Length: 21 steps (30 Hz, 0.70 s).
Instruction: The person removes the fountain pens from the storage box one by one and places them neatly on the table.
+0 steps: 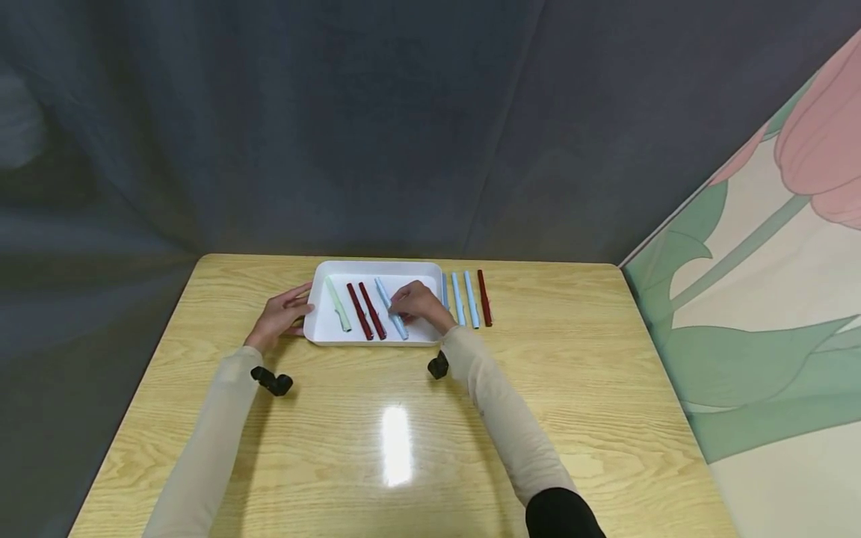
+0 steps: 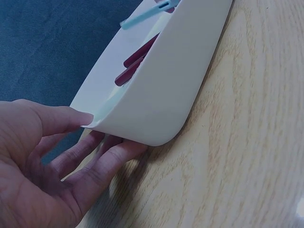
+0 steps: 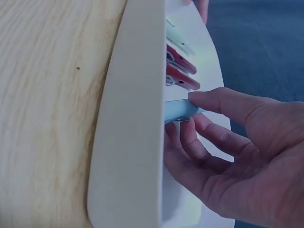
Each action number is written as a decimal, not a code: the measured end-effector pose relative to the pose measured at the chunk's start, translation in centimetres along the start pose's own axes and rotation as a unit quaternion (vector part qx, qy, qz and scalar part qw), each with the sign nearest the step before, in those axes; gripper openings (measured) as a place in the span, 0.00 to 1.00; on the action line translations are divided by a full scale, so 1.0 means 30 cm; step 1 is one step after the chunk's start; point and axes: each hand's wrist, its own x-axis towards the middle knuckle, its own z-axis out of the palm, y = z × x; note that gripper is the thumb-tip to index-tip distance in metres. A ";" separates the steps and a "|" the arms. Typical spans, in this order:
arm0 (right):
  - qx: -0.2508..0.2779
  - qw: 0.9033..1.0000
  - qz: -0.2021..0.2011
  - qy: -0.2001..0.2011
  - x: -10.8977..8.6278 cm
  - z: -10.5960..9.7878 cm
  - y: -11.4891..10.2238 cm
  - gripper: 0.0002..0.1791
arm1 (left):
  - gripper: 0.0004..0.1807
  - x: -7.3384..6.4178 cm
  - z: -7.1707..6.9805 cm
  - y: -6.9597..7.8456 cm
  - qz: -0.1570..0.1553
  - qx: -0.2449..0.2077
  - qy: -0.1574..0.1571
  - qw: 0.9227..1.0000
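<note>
A white tray (image 1: 350, 338) lies near the table's far edge. At its left end my left hand (image 1: 277, 317) grips it, thumb on the rim and fingers under the outer wall, as the left wrist view shows. Inside the tray, my right hand (image 1: 418, 302) pinches a slim light blue stick (image 3: 179, 110) between thumb and fingers; a small metal part shows under it. To its left in the tray are two dark red sticks (image 1: 359, 311) with metal loops and one pale green stick (image 1: 338, 304).
Right of the tray, several light blue sticks (image 1: 472, 299) and one dark red stick (image 1: 484, 297) stand in a row on the wooden table (image 1: 323, 448). A dark curtain (image 1: 336, 127) hangs behind the table, and a flower-patterned panel (image 1: 760, 299) rises at the right.
</note>
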 end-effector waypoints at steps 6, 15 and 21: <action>0.061 0.998 -0.016 0.000 -0.007 -0.030 0.020 0.12 | 0.35 0.002 0.001 0.000 -0.003 0.004 -0.001 1.000; 0.200 0.979 -0.025 0.018 -0.013 -0.076 0.043 0.18 | 0.35 0.001 0.000 -0.003 -0.008 0.005 0.004 1.000; 0.212 0.976 -0.038 0.036 -0.032 -0.109 0.047 0.21 | 0.34 0.004 0.005 0.000 -0.009 0.009 0.006 1.000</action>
